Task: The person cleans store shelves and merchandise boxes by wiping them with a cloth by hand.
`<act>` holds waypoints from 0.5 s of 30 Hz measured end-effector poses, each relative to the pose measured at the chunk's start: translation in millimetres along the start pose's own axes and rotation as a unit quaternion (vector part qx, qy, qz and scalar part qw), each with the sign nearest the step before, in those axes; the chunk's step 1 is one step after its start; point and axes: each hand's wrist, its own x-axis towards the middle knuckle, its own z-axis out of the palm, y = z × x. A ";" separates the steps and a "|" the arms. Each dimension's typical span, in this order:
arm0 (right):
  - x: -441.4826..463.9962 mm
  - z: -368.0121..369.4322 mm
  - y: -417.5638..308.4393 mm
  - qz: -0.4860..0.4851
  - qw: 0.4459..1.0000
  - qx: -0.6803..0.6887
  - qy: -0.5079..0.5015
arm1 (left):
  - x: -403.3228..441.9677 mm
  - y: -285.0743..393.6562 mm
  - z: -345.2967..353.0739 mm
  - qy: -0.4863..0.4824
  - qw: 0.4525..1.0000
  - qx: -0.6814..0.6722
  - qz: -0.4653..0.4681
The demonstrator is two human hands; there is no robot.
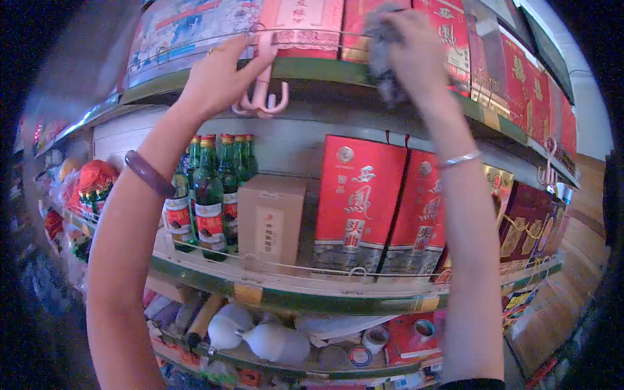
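Note:
My left hand [221, 75] is up at the upper shelf's front edge, its fingers and thumb closed around the stem of a pink multi-prong hook [263, 91]. The hook hangs at the shelf's thin wire rail [312, 31], prongs pointing down below the green edge. Further right, my right hand [419, 58] grips a crumpled grey cloth [385, 55] against the front of the same shelf, before the red boxes. Both hand and cloth are slightly blurred there. Part of the cloth droops below the shelf edge.
Red boxes [448, 36] and a blue-and-white box [188, 36] line the upper shelf. Below stand green bottles [208, 195], a brown carton [272, 218] and tall red boxes [357, 195]. A second pink hook [549, 166] hangs at right. White bulbs [276, 342] lie lower.

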 end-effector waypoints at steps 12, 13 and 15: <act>15.5 17.2 -37.5 0.030 0.975 -0.174 -0.138 | -13.3 -83.7 11.5 0.109 0.983 0.092 0.112; 16.7 20.0 -42.8 0.030 0.972 -0.186 -0.143 | -15.4 -81.5 10.9 0.106 0.981 0.103 0.125; 29.8 48.4 -60.3 0.033 0.977 -0.125 -0.170 | -16.3 -82.6 15.7 0.107 0.979 0.125 0.118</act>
